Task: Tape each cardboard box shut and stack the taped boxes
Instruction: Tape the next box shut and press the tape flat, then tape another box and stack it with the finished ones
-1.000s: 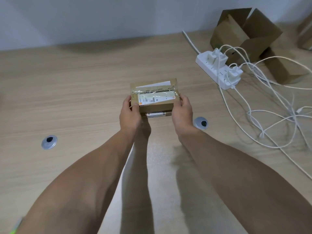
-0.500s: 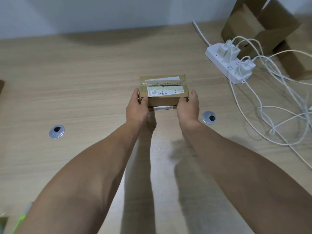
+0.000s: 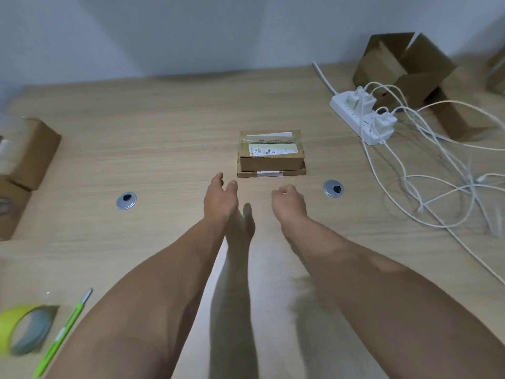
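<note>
A small taped cardboard box (image 3: 271, 154) with a white label sits on top of a flatter cardboard box (image 3: 270, 173) in the middle of the wooden desk. My left hand (image 3: 219, 198) hovers just in front of the stack with relaxed fingers and holds nothing. My right hand (image 3: 288, 201) is beside it, fingers loosely curled, empty, apart from the boxes. A yellow-green roll of tape (image 3: 23, 330) lies at the near left, with a green utility knife (image 3: 64, 332) beside it.
Open cardboard boxes (image 3: 404, 67) stand at the back right behind a white power strip (image 3: 360, 119) with tangled white cables (image 3: 437, 173). More cardboard boxes (image 3: 30, 154) sit at the left edge. Two metal grommets (image 3: 126, 201) (image 3: 333, 188) are set in the desk.
Both hands have let go of the small box, now resting on the flat box, and have pulled back toward me. The camera view has tilted, showing the tape and knife.
</note>
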`<state>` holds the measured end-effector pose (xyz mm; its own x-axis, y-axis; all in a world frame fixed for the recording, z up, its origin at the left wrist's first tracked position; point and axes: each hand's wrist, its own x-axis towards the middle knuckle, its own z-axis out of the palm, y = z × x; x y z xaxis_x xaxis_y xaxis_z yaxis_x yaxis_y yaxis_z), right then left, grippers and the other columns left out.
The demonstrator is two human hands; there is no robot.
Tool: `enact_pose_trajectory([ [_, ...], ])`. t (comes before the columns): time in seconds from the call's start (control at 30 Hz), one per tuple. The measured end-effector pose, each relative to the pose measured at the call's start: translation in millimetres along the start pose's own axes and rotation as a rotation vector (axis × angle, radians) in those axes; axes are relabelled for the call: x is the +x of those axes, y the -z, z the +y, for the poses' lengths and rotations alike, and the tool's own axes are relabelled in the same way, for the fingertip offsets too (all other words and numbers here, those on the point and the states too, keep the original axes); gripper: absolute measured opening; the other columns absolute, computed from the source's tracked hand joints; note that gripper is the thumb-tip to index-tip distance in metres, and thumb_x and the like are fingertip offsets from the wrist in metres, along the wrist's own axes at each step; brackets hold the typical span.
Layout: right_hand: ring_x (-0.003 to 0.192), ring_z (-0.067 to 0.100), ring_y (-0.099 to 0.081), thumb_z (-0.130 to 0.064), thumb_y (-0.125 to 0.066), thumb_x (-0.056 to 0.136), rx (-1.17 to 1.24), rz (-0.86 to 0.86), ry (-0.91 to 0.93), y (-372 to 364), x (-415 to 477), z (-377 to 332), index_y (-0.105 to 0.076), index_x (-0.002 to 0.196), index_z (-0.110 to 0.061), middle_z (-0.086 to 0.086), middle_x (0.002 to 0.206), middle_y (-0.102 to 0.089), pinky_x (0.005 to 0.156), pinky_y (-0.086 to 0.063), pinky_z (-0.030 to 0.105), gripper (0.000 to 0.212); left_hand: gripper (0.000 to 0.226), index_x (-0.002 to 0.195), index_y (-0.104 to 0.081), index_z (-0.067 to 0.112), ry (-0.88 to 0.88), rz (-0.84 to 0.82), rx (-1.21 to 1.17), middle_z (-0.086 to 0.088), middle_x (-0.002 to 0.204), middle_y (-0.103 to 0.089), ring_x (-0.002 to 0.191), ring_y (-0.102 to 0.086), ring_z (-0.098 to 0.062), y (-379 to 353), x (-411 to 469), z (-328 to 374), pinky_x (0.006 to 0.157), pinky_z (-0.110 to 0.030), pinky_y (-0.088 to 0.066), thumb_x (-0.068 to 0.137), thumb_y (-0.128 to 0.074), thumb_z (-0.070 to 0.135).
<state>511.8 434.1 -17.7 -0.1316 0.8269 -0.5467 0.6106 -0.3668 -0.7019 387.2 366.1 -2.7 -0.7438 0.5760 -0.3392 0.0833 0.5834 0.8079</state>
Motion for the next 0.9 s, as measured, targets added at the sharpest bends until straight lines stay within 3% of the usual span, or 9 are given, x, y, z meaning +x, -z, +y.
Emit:
enact_pose_trajectory([
  [0.17,0.112,0.030,-0.055,-0.031,-0.044,0.096,-0.016,-0.122,0.076,-13.7,-60.3,2.7,-0.061,0.115,-0.023,0.005,0.128,-0.056,0.099,-0.048,0.041,0.026,0.053,0.153,-0.036,0.019,0.044,0.044,-0.009,-0.004,0.153,-0.044,0.139,-0.042,-0.024,42.6,-50.9,-28.6,0.116,-0.038,-0.032,0.103,-0.044,0.035],
  [0.3,0.095,0.031,-0.059,-0.021,-0.045,0.093,0.011,-0.217,0.141,-41.0,-110.6,10.2,-0.059,0.084,-0.015,0.013,0.109,-0.064,0.087,-0.053,0.040,0.017,0.053,0.152,-0.036,0.020,0.107,0.096,-0.060,-0.002,0.152,-0.046,0.138,-0.043,-0.023,81.1,-94.5,-63.9,0.116,-0.041,-0.032,0.102,-0.044,0.035],
  [0.37,0.092,0.031,-0.060,-0.019,-0.044,0.092,-0.008,-0.289,0.151,-60.4,-136.1,16.6,-0.059,0.087,-0.007,0.016,0.107,-0.065,0.083,-0.051,0.041,0.020,0.053,0.152,-0.036,0.020,0.148,0.135,-0.085,-0.002,0.151,-0.046,0.138,-0.043,-0.022,102.3,-116.5,-84.4,0.116,-0.042,-0.032,0.102,-0.044,0.035],
  [0.47,0.106,0.036,-0.061,-0.017,-0.044,0.095,-0.103,-0.392,0.174,-89.7,-173.5,24.1,-0.062,0.106,0.001,0.015,0.110,-0.064,0.096,-0.052,0.049,0.028,0.052,0.152,-0.038,0.020,0.207,0.216,-0.117,-0.002,0.151,-0.046,0.137,-0.044,-0.023,135.3,-145.9,-117.5,0.114,-0.039,-0.033,0.102,-0.044,0.034],
  [0.53,0.112,0.036,-0.060,-0.016,-0.044,0.098,-0.181,-0.435,0.216,-107.1,-193.1,28.1,-0.062,0.115,0.003,0.015,0.117,-0.064,0.097,-0.049,0.047,0.031,0.051,0.151,-0.038,0.020,0.239,0.253,-0.135,-0.002,0.151,-0.047,0.136,-0.044,-0.023,155.0,-161.7,-137.1,0.112,-0.038,-0.034,0.102,-0.044,0.034],
  [0.63,0.107,0.030,-0.059,-0.021,-0.043,0.100,-0.254,-0.510,0.265,-134.2,-221.3,34.4,-0.063,0.115,-0.007,0.010,0.114,-0.063,0.092,-0.049,0.038,0.028,0.051,0.150,-0.041,0.020,0.280,0.308,-0.136,-0.003,0.149,-0.049,0.135,-0.046,-0.023,185.2,-182.1,-165.8,0.111,-0.038,-0.035,0.102,-0.045,0.035],
  [0.77,0.092,0.027,-0.054,-0.025,-0.042,0.096,-0.246,-0.588,0.288,-175.3,-255.5,40.8,-0.054,0.091,-0.019,0.000,0.096,-0.056,0.081,-0.046,0.033,0.014,0.048,0.146,-0.047,0.021,0.340,0.373,-0.146,-0.002,0.142,-0.055,0.131,-0.048,-0.026,225.3,-205.6,-201.3,0.110,-0.040,-0.037,0.100,-0.047,0.033],
  [0.9,0.102,0.029,-0.059,-0.030,-0.045,0.095,-0.213,-0.636,0.275,-214.8,-296.2,44.6,-0.055,0.090,-0.020,-0.001,0.095,-0.055,0.091,-0.052,0.042,0.015,0.041,0.138,-0.054,0.020,0.385,0.419,-0.163,-0.005,0.129,-0.061,0.121,-0.052,-0.029,265.6,-227.2,-238.2,0.104,-0.040,-0.043,0.099,-0.047,0.032],
])
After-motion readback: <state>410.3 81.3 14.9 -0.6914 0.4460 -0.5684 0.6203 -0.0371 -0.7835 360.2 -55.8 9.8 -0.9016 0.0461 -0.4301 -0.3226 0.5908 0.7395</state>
